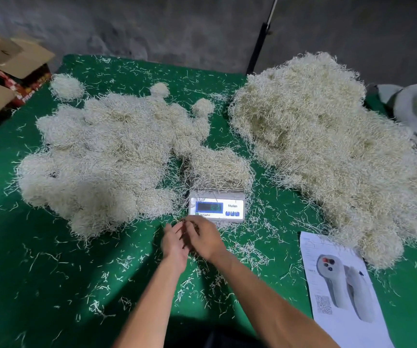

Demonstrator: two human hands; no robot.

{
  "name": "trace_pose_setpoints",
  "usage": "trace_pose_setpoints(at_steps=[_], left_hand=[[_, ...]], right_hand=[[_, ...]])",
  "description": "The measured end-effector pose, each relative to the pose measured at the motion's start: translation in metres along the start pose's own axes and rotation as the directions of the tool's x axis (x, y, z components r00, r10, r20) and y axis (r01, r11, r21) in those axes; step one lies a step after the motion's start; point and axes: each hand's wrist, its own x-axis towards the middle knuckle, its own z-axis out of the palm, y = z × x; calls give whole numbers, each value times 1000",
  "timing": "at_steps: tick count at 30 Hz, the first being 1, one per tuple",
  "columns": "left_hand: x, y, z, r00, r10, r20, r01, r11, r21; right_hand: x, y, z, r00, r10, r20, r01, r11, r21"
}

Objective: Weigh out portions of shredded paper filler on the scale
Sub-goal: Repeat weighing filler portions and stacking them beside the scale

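Flanking one loaded scale (217, 205), two filler heaps (107, 156).

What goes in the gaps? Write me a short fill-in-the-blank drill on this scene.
1. The portion of cream shredded paper filler lies on the small white digital ____.
2. The table is covered in ____ cloth.
3. The printed white paper sheet lies near the person's ____ arm.
4. The left hand and right hand meet just ____ the display.

Missing: scale; green; right; in front of
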Motion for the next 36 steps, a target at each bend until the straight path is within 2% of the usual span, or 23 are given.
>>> trace_pose_setpoints(at_steps=[3, 6, 7, 9, 11, 13, 15, 18, 20, 23, 25, 27, 28, 31, 34, 36], left_hand=[[-4, 4, 15, 993, 93, 79, -100, 991, 86], [-8, 15, 40, 961, 233, 147, -262, 937, 231], [-8, 21, 53, 939, 297, 173, -339, 882, 326], [-4, 37, 80, 875, 437, 206, -477, 709, 520], [2, 60, 107, 808, 561, 179, -524, 549, 651], [12, 82, 130, 789, 592, 167, -518, 494, 698], [28, 97, 148, 807, 559, 190, -498, 473, 727], [50, 107, 167, 827, 488, 279, -500, 414, 760], [59, 103, 178, 857, 405, 318, -490, 447, 749], [61, 88, 188, 920, 232, 317, -393, 556, 733], [62, 83, 191, 942, 216, 258, -334, 694, 638], [59, 89, 193, 966, 181, 185, -248, 852, 460], [58, 93, 193, 972, 161, 173, -217, 895, 390], [44, 109, 194, 976, 138, 170, -187, 930, 317], [25, 125, 194, 980, 94, 176, -136, 961, 242], [10, 134, 193, 977, 55, 205, -94, 979, 184]], right_hand=[[5, 10, -27, 989, 35, -146, -17, 992, 121], [18, 22, -59, 965, 65, -255, -32, 991, 131], [26, 27, -71, 950, 71, -306, -50, 996, 76], [44, 38, -96, 901, 61, -430, -106, 991, -81], [65, 43, -119, 854, 96, -511, -188, 973, -133], [86, 47, -133, 836, 179, -519, -255, 964, -78], [101, 51, -140, 842, 271, -467, -309, 951, -5], [115, 51, -139, 890, 300, -345, -277, 954, 114], [119, 45, -134, 922, 296, -251, -250, 948, 198], [121, 32, -128, 949, 280, -148, -192, 881, 432], [122, 26, -131, 958, 252, -140, -123, 797, 591], [122, 21, -142, 964, 232, -128, -87, 735, 672], [123, 18, -149, 968, 218, -127, -79, 739, 669], [125, 13, -171, 963, 206, -176, -75, 827, 558], [127, 8, -191, 967, 94, -238, -13, 946, 323], [127, 1, -201, 968, -2, -251, 49, 983, 179]])
